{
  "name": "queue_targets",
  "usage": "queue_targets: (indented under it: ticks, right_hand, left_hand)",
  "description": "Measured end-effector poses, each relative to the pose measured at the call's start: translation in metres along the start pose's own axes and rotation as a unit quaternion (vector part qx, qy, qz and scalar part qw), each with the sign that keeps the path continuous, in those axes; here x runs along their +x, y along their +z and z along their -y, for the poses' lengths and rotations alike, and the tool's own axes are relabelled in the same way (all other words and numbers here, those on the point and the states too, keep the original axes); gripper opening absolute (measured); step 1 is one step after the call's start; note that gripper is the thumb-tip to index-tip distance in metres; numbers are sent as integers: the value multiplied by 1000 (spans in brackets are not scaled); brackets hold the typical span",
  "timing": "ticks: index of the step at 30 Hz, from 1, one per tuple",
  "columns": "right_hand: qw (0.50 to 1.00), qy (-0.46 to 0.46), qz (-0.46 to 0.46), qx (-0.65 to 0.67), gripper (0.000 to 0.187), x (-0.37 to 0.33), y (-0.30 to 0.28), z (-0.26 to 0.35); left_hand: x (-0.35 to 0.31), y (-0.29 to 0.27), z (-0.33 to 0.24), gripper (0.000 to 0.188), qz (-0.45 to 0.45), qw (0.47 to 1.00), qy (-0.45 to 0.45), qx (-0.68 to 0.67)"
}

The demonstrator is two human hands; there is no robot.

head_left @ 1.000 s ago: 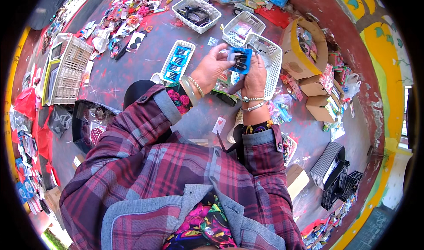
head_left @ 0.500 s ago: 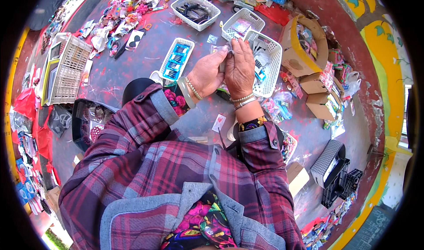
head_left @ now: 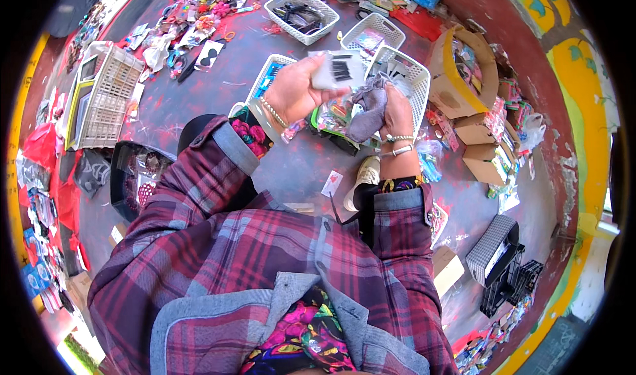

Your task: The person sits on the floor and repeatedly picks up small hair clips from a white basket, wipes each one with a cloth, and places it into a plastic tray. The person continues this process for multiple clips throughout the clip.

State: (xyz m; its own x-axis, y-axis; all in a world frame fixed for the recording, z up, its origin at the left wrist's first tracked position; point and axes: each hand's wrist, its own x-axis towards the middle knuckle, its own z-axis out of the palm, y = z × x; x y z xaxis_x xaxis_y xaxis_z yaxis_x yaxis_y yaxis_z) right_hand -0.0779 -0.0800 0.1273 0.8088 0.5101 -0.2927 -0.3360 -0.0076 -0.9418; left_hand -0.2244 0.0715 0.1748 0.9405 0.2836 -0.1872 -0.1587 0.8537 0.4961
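Note:
My left hand [head_left: 296,89] is closed on a clear plastic packet [head_left: 340,70] with thin black strips inside, perhaps hairpins. A crumpled grey cloth [head_left: 366,115] hangs from my right hand [head_left: 398,113], whose fingers are wrapped round it. Under the left wrist, a white basket [head_left: 278,58] with blue packs is partly hidden. Just beyond the right hand stands another white basket [head_left: 421,87] with clear packets. Below and between the hands, a container of colourful packets [head_left: 332,118] shows in part.
Farther off are a white basket of dark items [head_left: 303,37] and a smaller white basket [head_left: 391,32]. A cardboard box [head_left: 457,90] stands at the right, a beige crate [head_left: 109,97] at the left. Small goods [head_left: 199,17] lie heaped at the far left. A black bin [head_left: 126,193] is near my left elbow.
My hands were close together, palms toward each other; now they are apart, the right one lower and farther right. The packet and the grey cloth now show plainly.

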Motion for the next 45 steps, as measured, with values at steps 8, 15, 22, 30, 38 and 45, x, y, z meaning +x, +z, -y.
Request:
queue_targets:
  ticks: [8,15,22,30,38,45]
  right_hand:
    - [991,-16,107,-74,24,-52,30,18]
    - [954,-35,216,-205,21,-79,50,15]
    - [955,53,219,-195,24,-80,55,26]
    - [952,160,201,-168,25,-73,51,22]
    - [950,223,189,-111,27,-64,48,20]
    - [951,226,193,-89,26,-65,45,22]
  left_hand:
    - [23,-114,-44,30,-174,955,116,209]
    - [57,-289,6,26,-374,635,82,672]
    - [95,-303,56,29,-402,556,54,725]
    - [140,-369,85,40,-383,524,74,757]
    - [164,-428,116,65,-357,473,-84,801]
    - [161,-419,94,31,-327,419,30,846]
